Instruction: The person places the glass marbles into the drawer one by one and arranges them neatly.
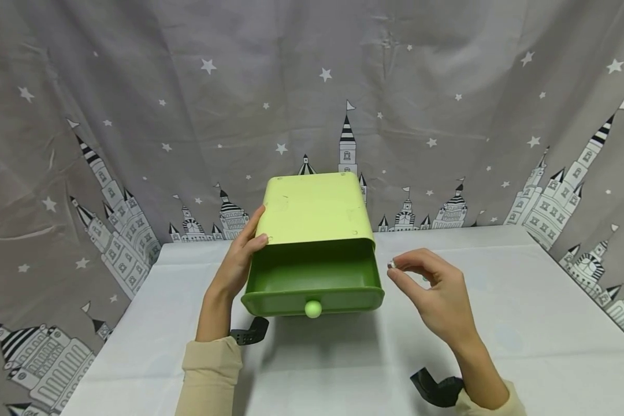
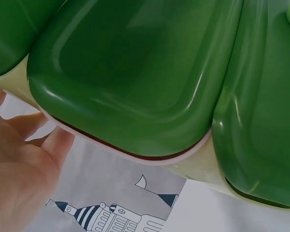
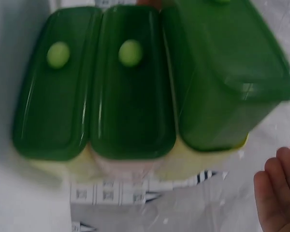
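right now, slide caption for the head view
Left hand against a yellow-green drawer unit, top drawer open; right hand pinching a small object.

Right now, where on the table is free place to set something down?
The white table is bare from the right hand to the curtain at right, left of the left sleeve, and on the near side of the drawer unit. It is crowded where the left hand touches the unit; between open drawer and right hand, only a narrow gap.

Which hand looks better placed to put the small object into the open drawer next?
Probably the right hand: it pinches the small object beside the open drawer. The left hand rests against the left side of the cabinet, perhaps steadying it.
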A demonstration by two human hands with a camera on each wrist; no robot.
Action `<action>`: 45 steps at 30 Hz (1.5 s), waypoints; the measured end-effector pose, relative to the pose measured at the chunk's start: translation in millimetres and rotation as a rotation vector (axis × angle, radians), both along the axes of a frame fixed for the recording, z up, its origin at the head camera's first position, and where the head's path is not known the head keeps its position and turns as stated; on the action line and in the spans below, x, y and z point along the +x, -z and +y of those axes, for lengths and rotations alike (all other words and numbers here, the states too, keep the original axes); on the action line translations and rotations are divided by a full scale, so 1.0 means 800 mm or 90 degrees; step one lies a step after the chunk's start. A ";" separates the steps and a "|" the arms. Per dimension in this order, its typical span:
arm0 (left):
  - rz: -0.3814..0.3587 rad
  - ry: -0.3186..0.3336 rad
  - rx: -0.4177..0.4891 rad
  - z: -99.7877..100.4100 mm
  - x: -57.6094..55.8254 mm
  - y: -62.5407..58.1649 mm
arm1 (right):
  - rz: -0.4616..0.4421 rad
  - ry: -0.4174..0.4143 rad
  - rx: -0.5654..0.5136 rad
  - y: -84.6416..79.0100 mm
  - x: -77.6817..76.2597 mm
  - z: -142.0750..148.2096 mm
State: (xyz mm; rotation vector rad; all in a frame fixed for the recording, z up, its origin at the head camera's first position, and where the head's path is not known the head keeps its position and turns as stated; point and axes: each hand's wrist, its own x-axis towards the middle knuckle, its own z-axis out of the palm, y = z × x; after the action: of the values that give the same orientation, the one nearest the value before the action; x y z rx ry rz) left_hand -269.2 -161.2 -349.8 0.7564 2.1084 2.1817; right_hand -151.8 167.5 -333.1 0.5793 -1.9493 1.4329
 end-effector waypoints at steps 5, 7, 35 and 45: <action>0.000 -0.002 -0.005 0.001 0.000 0.001 | 0.009 -0.022 -0.039 -0.004 0.008 -0.019; -0.001 -0.002 -0.006 0.001 0.000 0.001 | 0.005 -0.021 -0.044 -0.004 0.009 -0.027; -0.001 -0.009 0.003 0.003 0.003 0.002 | -0.027 -0.007 -0.046 0.001 0.004 -0.054; 0.000 -0.009 0.002 0.003 0.004 0.001 | -0.036 -0.007 -0.041 0.001 0.005 -0.053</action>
State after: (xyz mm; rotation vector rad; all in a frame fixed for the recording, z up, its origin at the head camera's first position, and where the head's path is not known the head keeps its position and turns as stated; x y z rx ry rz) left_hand -266.3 -159.1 -351.0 0.7441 2.1185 2.1924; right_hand -148.1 125.4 -334.2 0.5263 -1.9379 1.5283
